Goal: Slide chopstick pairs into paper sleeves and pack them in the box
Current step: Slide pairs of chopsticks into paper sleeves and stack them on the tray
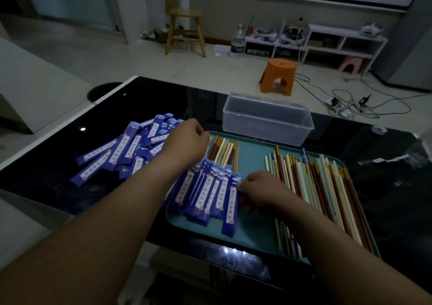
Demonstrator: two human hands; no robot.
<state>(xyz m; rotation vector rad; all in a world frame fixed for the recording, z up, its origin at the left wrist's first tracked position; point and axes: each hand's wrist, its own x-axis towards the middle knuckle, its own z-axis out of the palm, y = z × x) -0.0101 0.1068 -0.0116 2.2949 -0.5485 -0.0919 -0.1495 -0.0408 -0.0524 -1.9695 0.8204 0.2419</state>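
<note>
Two bare forearms are seen nearest, stretched over the black bench. A teal tray is set on it, and the clear box stands just behind, lidless; nothing can be made out inside. Loose chopsticks are spread across the tray's right, and empty sleeves are heaped on the bench to the left. The sleeved pairs are bunched on the tray's left. Their right edge is pinched by the right grip. The left grip is curled by their bare tips, its hold hidden behind its own knuckles. The bundle is judged light and stiff, its paper slippery and easily torn, so it is best squeezed across the middle. Some loose chopsticks are covered by the right forearm.
</note>
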